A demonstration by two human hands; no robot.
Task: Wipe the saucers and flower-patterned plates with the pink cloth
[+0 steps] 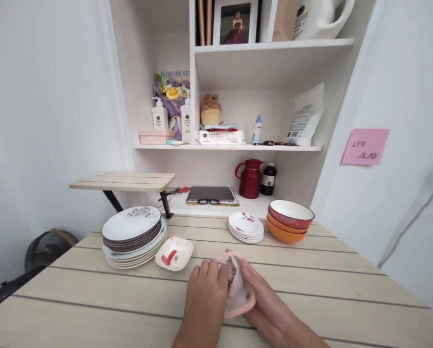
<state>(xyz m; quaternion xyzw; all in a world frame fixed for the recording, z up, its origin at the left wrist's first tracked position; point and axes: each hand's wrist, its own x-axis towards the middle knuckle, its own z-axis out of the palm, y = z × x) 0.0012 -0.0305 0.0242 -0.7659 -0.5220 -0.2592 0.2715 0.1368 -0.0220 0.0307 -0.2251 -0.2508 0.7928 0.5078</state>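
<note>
Over the table (129,295), the right hand (266,293) clasps a pink-rimmed dish (241,303), left hand (208,287) apparently pinching cloth (235,271) inside.

pink-rimmed dish (242,300) — partly hidden by left hand (208,290) | white jug (321,21) — cropped at top

Head view, facing forward and down, tabletop (129,296) close, shelves (231,148) (farther off) ahead

A small pale dish (243,302) with a pink rim and a reddish dot near its edge is held tilted. A crumpled, pale greyish cloth (235,279) bunches against its inside.
</note>
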